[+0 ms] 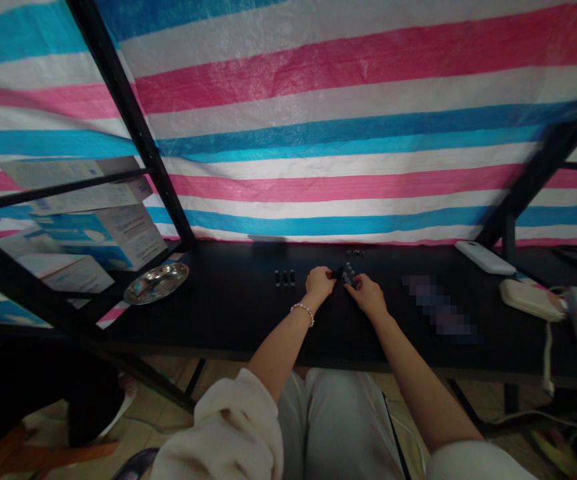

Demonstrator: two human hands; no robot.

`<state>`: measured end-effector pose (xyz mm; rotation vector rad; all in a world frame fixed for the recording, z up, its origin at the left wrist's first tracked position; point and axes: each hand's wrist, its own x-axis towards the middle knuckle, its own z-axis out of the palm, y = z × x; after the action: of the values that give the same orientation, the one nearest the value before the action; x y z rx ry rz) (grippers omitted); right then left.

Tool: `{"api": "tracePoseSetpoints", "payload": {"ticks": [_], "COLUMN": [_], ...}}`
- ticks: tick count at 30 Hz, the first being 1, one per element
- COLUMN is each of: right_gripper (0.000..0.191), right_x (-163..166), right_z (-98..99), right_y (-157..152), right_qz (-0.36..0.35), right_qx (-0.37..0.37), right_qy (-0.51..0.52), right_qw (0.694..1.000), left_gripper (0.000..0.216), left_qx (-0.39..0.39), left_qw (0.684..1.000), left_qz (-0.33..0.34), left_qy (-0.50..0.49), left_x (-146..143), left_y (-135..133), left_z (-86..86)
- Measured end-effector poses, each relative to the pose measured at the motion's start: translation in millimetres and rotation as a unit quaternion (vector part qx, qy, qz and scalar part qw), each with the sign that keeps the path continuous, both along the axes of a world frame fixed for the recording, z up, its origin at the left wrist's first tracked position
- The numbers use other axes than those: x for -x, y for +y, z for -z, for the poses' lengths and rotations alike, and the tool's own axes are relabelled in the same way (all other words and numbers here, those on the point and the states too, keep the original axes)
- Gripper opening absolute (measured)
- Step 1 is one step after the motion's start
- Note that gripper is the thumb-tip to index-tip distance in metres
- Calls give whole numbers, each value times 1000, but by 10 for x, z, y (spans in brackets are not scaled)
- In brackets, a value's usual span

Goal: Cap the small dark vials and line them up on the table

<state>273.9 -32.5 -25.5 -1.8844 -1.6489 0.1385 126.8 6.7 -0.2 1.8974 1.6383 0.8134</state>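
Observation:
My left hand [319, 283] and my right hand [368, 293] meet over the middle of a black table [228, 313]. Both are closed in a pinch on small dark parts [344, 273] held between them; the parts are too small to name. A pearl bracelet [302, 311] sits on my left wrist. A row of three small dark upright pieces [284, 278] stands just left of my left hand. A few more tiny dark pieces [354, 253] lie farther back, near the striped sheet.
A round metal dish [157, 283] rests at the table's left end, beside stacked cardboard boxes [103, 233]. White devices [485, 257] and a cabled unit [528, 300] lie at the right. Black frame bars [128, 113] slant up on both sides. A striped tarp [348, 120] hangs behind.

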Motion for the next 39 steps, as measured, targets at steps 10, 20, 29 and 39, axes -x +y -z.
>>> {"api": "tracePoseSetpoints", "payload": {"ticks": [10,20,29,39], "right_gripper": [26,27,28,55], "right_x": [-10,4,-3,61], "right_z": [27,-12,0,-91], "right_y": [18,-14,6,-55], "right_qz": [0,-1,0,50], "right_qx": [-9,-2,6,-60], "right_qy": [-10,2,-1,98], "right_qw": [1000,1000,1000,992], "left_gripper": [21,19,24,30], "left_qx": [9,-1,-6,-221], "left_qw": [1000,1000,1000,961], "left_qz": [-7,-3,10,59], "left_qy": [-3,4,7,158], "left_x": [-16,-31,-26,761], "left_y": [36,52,22,-250], "left_z": [6,31,26,-691]}}
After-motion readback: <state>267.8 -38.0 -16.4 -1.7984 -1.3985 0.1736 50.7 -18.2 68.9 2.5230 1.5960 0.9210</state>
